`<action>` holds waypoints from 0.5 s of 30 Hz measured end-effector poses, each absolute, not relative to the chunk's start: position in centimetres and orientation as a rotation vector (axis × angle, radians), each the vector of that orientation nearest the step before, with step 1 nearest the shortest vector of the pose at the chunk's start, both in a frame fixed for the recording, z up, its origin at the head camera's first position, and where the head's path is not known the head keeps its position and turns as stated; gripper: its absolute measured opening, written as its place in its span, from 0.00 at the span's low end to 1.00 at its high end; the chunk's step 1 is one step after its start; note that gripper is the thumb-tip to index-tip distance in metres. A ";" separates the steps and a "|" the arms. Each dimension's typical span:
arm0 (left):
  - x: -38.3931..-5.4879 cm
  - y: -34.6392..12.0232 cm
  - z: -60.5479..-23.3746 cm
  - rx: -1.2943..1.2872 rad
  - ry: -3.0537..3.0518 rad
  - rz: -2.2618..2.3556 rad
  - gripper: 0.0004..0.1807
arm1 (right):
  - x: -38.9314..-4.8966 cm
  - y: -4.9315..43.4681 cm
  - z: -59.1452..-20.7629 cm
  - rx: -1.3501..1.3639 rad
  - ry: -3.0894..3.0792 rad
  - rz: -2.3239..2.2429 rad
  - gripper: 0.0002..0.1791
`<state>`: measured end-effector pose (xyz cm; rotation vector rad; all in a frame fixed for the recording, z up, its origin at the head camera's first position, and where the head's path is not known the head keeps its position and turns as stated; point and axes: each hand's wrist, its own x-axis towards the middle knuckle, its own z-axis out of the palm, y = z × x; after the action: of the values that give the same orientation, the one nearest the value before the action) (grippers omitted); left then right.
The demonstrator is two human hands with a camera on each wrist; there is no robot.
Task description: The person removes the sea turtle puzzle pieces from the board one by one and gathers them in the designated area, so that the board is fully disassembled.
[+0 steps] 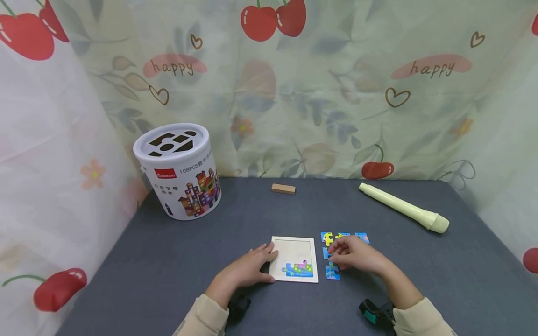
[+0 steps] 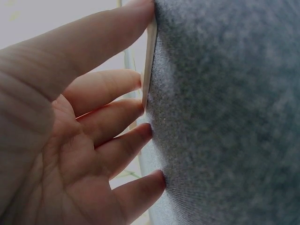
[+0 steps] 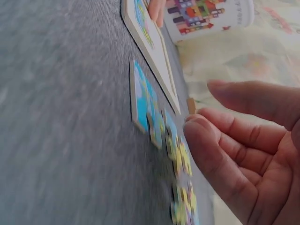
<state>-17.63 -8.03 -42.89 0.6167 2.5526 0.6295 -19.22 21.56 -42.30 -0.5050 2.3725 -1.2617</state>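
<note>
A square wooden puzzle tray (image 1: 291, 252) lies flat on the table. Joined puzzle pieces (image 1: 299, 269), blue with pink and green, fill its lower right part. My left hand (image 1: 249, 269) rests at the tray's left side, thumb near the bottom corner and fingertips along the edge. In the left wrist view its fingers (image 2: 110, 86) are spread, some touching the table. Several loose puzzle pieces (image 1: 332, 272) lie right of the tray. Over them hovers my right hand (image 1: 357, 254), partly covering some. The right wrist view shows its thumb and bent fingers (image 3: 206, 145) apart, holding nothing.
At the back left stands a white block bucket (image 1: 180, 172) with cutouts in its lid. A small wooden block (image 1: 283, 188) lies near the back edge. Toward the right back is a pale yellow toy microphone (image 1: 403, 207). Printed curtains enclose the table (image 1: 168, 261).
</note>
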 end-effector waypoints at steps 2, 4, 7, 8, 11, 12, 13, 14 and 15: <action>-17.6 -8.0 -42.9 0.622 2.556 0.626 0.36 | -19.5 21.1 -42.3 -0.549 2.398 -1.226 0.16; -17.6 -8.0 -43.0 0.626 2.559 0.622 0.36 | -19.9 20.5 -42.4 -0.585 2.412 -1.194 0.16; -17.6 -7.9 -43.0 0.628 2.560 0.622 0.36 | -20.4 19.4 -42.4 -0.635 2.422 -1.151 0.15; -17.6 -7.9 -43.0 0.627 2.560 0.623 0.36 | -20.5 19.0 -42.3 -0.636 2.414 -1.151 0.15; -17.6 -7.9 -43.0 0.616 2.561 0.622 0.36 | -20.9 17.9 -42.4 -0.667 2.395 -1.148 0.14; -17.6 -7.9 -43.0 0.614 2.561 0.622 0.36 | -21.1 17.5 -42.4 -0.673 2.390 -1.147 0.14; -17.6 -8.0 -43.0 0.613 2.562 0.622 0.36 | -21.3 17.2 -42.5 -0.678 2.381 -1.149 0.14; -17.6 -8.0 -43.0 0.614 2.563 0.621 0.36 | -21.4 16.9 -42.6 -0.681 2.370 -1.150 0.14; -17.6 -8.0 -43.0 0.615 2.564 0.623 0.36 | -21.5 16.6 -42.7 -0.687 2.360 -1.148 0.14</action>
<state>-17.58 -8.02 -43.00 0.6151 2.5639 0.6232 -21.50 16.57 -42.69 -0.6873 2.3598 -1.1478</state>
